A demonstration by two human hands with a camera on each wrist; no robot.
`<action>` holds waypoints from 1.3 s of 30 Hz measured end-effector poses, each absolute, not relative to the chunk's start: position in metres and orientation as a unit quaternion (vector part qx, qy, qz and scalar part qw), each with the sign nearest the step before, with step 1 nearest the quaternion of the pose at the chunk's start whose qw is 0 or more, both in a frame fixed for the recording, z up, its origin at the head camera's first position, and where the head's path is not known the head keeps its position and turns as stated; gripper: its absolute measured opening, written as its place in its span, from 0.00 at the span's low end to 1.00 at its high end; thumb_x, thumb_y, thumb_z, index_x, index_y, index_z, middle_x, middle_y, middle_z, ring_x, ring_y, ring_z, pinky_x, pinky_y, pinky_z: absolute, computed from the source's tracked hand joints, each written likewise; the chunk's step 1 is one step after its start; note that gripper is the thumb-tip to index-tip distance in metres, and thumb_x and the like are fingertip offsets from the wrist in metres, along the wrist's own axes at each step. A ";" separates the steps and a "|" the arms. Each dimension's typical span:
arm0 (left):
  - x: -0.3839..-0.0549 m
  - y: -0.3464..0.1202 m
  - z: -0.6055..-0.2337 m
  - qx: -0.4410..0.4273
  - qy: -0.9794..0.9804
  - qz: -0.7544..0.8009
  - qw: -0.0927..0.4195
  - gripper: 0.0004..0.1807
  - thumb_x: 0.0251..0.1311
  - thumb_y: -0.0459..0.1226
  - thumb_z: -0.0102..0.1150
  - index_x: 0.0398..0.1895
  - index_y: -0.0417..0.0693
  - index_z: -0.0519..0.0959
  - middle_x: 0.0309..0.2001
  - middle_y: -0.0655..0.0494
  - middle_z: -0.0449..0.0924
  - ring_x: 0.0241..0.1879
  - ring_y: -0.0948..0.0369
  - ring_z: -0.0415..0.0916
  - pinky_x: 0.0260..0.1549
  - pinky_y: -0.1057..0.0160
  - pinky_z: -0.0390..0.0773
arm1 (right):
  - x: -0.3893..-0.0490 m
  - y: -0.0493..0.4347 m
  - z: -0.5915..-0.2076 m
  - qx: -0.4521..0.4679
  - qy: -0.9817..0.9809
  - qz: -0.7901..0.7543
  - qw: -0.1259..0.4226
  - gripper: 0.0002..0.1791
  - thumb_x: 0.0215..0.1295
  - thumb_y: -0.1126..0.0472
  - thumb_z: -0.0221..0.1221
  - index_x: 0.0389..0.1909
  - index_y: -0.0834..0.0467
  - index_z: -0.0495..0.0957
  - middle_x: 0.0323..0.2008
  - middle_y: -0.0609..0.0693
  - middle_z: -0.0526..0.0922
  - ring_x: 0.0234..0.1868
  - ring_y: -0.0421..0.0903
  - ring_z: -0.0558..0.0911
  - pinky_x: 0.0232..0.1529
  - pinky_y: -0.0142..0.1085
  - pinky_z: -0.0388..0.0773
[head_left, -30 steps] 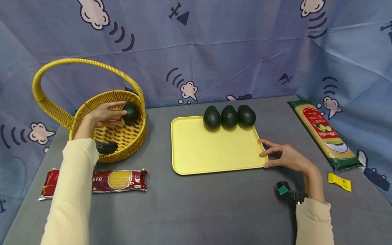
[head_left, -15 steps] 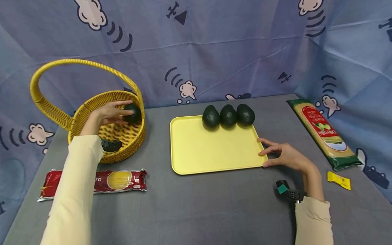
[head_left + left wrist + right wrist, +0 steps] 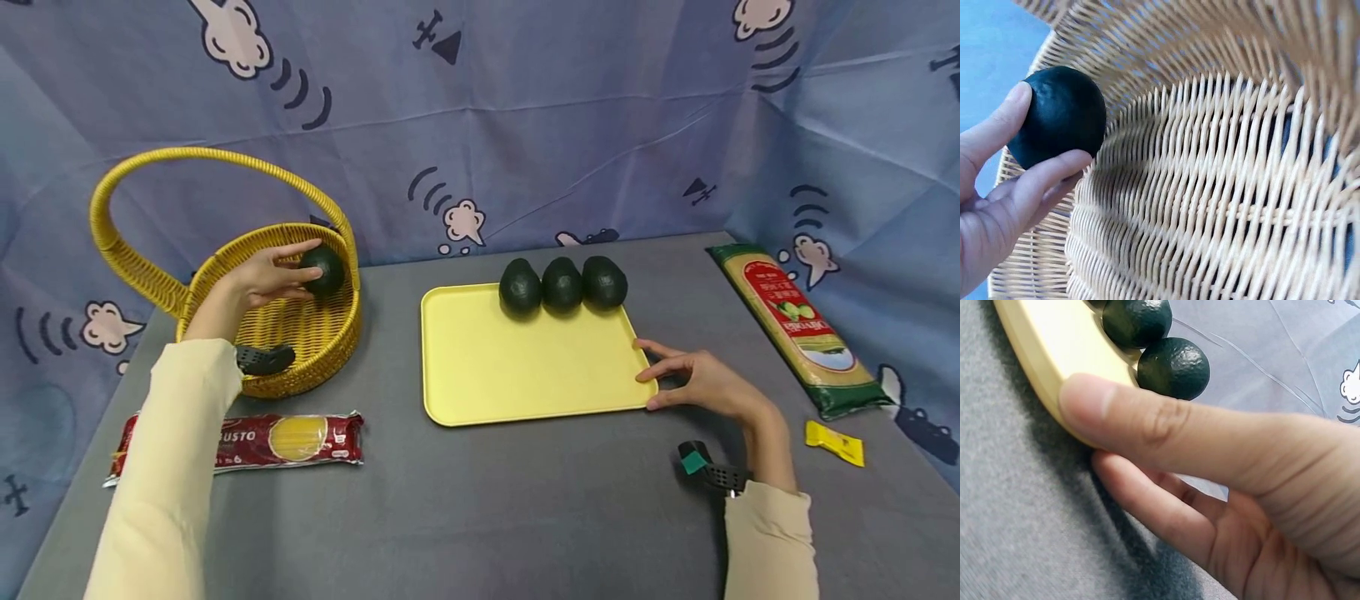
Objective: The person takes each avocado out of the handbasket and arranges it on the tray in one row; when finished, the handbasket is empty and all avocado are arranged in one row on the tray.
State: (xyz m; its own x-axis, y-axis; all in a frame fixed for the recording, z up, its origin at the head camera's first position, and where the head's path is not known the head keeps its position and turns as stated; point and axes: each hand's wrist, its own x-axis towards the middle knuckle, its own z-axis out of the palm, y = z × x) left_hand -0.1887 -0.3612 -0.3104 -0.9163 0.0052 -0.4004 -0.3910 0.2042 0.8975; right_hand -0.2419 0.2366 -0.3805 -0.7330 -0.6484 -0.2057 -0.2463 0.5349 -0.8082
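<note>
Inside the yellow wicker basket (image 3: 318,350), my left hand (image 3: 262,277) grips a dark green avocado (image 3: 326,273) near the right-hand wall. The left wrist view shows the thumb on one side of that avocado (image 3: 1063,115) and the fingers on the other. My right hand (image 3: 701,383) holds the right edge of a yellow tray (image 3: 525,358) by its near corner. In the right wrist view the thumb (image 3: 1091,403) lies over the tray's rim, with another finger below it. Three more avocados (image 3: 561,286) stand in a row along the tray's far edge.
A red spaghetti packet (image 3: 300,440) lies before the basket, partly hidden by the left sleeve. At the right are a long green-and-tan packet (image 3: 798,325) and a small yellow wrapped piece (image 3: 835,442). The basket's tall handle (image 3: 217,153) arches over it. Patterned cloth hangs behind.
My left fingers have spread and settled around the avocado in the basket, which has shifted slightly. The right hand and the tray have stayed in place.
</note>
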 end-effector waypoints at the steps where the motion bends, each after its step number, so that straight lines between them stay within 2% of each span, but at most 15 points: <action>1: -0.186 -0.361 -0.310 -0.121 0.754 0.626 0.157 0.36 0.70 0.30 0.49 0.77 0.52 0.46 0.73 0.32 0.30 0.14 0.70 0.64 0.36 0.68 0.82 | -0.242 0.237 -0.381 -0.266 0.840 -0.401 0.250 0.19 0.51 0.62 0.71 0.45 0.63 0.84 0.70 0.61 0.59 0.71 0.65 0.50 0.63 0.69 0.46; 2: -0.183 -0.361 -0.309 -0.116 0.750 0.633 0.155 0.36 0.70 0.30 0.49 0.77 0.52 0.46 0.73 0.32 0.30 0.12 0.70 0.60 0.36 0.69 0.82 | -0.242 0.237 -0.381 -0.265 0.841 -0.401 0.250 0.19 0.51 0.62 0.71 0.45 0.63 0.84 0.70 0.61 0.59 0.71 0.65 0.50 0.63 0.69 0.46; 3: -0.180 -0.361 -0.308 -0.112 0.744 0.640 0.153 0.37 0.70 0.30 0.48 0.77 0.53 0.46 0.73 0.32 0.30 0.14 0.70 0.65 0.37 0.69 0.82 | -0.242 0.237 -0.381 -0.265 0.841 -0.399 0.250 0.19 0.51 0.62 0.71 0.45 0.63 0.84 0.70 0.61 0.59 0.71 0.66 0.50 0.63 0.69 0.46; 6: -0.169 -0.359 -0.300 -0.096 0.740 0.649 0.146 0.37 0.70 0.30 0.47 0.77 0.53 0.44 0.73 0.31 0.34 0.28 0.71 0.76 0.43 0.67 0.81 | -0.242 0.237 -0.381 -0.263 0.844 -0.395 0.250 0.20 0.51 0.61 0.72 0.45 0.63 0.84 0.70 0.61 0.59 0.71 0.66 0.50 0.63 0.69 0.45; 8: -0.162 -0.357 -0.294 -0.088 0.738 0.655 0.138 0.37 0.70 0.30 0.48 0.77 0.53 0.44 0.72 0.29 0.38 0.36 0.70 0.79 0.41 0.68 0.81 | -0.242 0.237 -0.381 -0.263 0.845 -0.393 0.250 0.20 0.51 0.60 0.72 0.45 0.63 0.84 0.70 0.61 0.59 0.71 0.66 0.50 0.64 0.69 0.45; 9: -0.159 -0.357 -0.291 -0.082 0.737 0.658 0.134 0.38 0.70 0.30 0.48 0.77 0.54 0.44 0.72 0.28 0.39 0.40 0.69 0.79 0.42 0.68 0.81 | -0.242 0.237 -0.381 -0.262 0.846 -0.392 0.250 0.20 0.51 0.60 0.72 0.45 0.63 0.84 0.70 0.61 0.59 0.71 0.65 0.50 0.64 0.68 0.45; 10: -0.155 -0.356 -0.289 -0.077 0.742 0.653 0.130 0.38 0.71 0.31 0.48 0.77 0.55 0.43 0.72 0.28 0.40 0.35 0.70 0.79 0.36 0.71 0.81 | -0.243 0.237 -0.381 -0.262 0.846 -0.391 0.250 0.20 0.51 0.60 0.72 0.45 0.63 0.84 0.70 0.61 0.59 0.71 0.65 0.50 0.64 0.68 0.45; 13: -0.145 -0.351 -0.283 -0.064 0.728 0.672 0.117 0.39 0.69 0.32 0.50 0.77 0.57 0.44 0.72 0.30 0.38 0.38 0.70 0.78 0.36 0.70 0.81 | -0.243 0.238 -0.382 -0.261 0.847 -0.390 0.249 0.20 0.51 0.60 0.72 0.45 0.63 0.84 0.70 0.60 0.59 0.71 0.65 0.50 0.64 0.68 0.46; 14: -0.141 -0.350 -0.282 -0.063 0.722 0.680 0.111 0.39 0.69 0.32 0.51 0.77 0.58 0.46 0.72 0.31 0.39 0.40 0.70 0.78 0.40 0.68 0.81 | -0.243 0.238 -0.383 -0.261 0.848 -0.388 0.249 0.20 0.51 0.60 0.72 0.46 0.63 0.84 0.70 0.60 0.59 0.71 0.65 0.50 0.64 0.68 0.46; 16: -0.132 -0.346 -0.280 -0.060 0.721 0.683 0.096 0.38 0.68 0.32 0.52 0.77 0.59 0.48 0.72 0.33 0.41 0.43 0.70 0.77 0.42 0.66 0.81 | -0.243 0.238 -0.383 -0.261 0.849 -0.387 0.249 0.20 0.51 0.60 0.72 0.46 0.63 0.84 0.70 0.60 0.60 0.71 0.65 0.51 0.64 0.68 0.46; 17: -0.128 -0.343 -0.279 -0.055 0.711 0.696 0.088 0.39 0.67 0.31 0.53 0.76 0.59 0.49 0.73 0.34 0.39 0.49 0.69 0.75 0.47 0.63 0.80 | -0.243 0.238 -0.383 -0.261 0.849 -0.386 0.249 0.20 0.51 0.60 0.72 0.46 0.63 0.84 0.70 0.60 0.60 0.71 0.65 0.51 0.64 0.68 0.46; 20: -0.114 -0.333 -0.273 -0.032 0.690 0.720 0.062 0.37 0.66 0.28 0.53 0.75 0.58 0.55 0.69 0.40 0.51 0.50 0.66 0.77 0.47 0.62 0.80 | -0.242 0.237 -0.382 -0.261 0.849 -0.386 0.250 0.20 0.51 0.60 0.72 0.46 0.63 0.84 0.70 0.60 0.60 0.71 0.65 0.51 0.64 0.68 0.46; 24: -0.099 -0.314 -0.263 0.030 0.647 0.760 0.049 0.35 0.64 0.23 0.52 0.73 0.55 0.61 0.64 0.47 0.59 0.49 0.59 0.80 0.45 0.60 0.80 | -0.243 0.238 -0.382 -0.262 0.848 -0.386 0.251 0.20 0.51 0.59 0.72 0.46 0.62 0.84 0.70 0.60 0.59 0.71 0.65 0.50 0.64 0.68 0.46; 31: -0.095 -0.273 -0.260 0.067 0.647 0.757 0.053 0.34 0.63 0.22 0.53 0.71 0.54 0.63 0.72 0.38 0.48 0.49 0.57 0.80 0.46 0.61 0.80 | -0.243 0.238 -0.380 -0.258 0.850 -0.385 0.250 0.21 0.50 0.59 0.72 0.46 0.62 0.84 0.70 0.60 0.59 0.72 0.64 0.50 0.64 0.68 0.46; 39: -0.120 -0.233 -0.281 0.077 0.664 0.740 0.069 0.36 0.62 0.24 0.56 0.72 0.55 0.62 0.70 0.44 0.57 0.56 0.55 0.75 0.49 0.58 0.78 | -0.244 0.236 -0.381 -0.263 0.847 -0.387 0.251 0.20 0.51 0.59 0.72 0.45 0.62 0.84 0.70 0.60 0.60 0.72 0.64 0.51 0.65 0.67 0.46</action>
State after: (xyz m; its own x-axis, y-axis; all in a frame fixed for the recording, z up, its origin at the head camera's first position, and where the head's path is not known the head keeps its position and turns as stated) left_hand -0.1199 -0.2326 -0.2813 -0.9786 0.2048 0.0216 -0.0005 -0.1077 0.9942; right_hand -0.2442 0.2363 -0.3808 -0.7356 -0.6400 -0.2222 -0.2512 0.5624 -0.7878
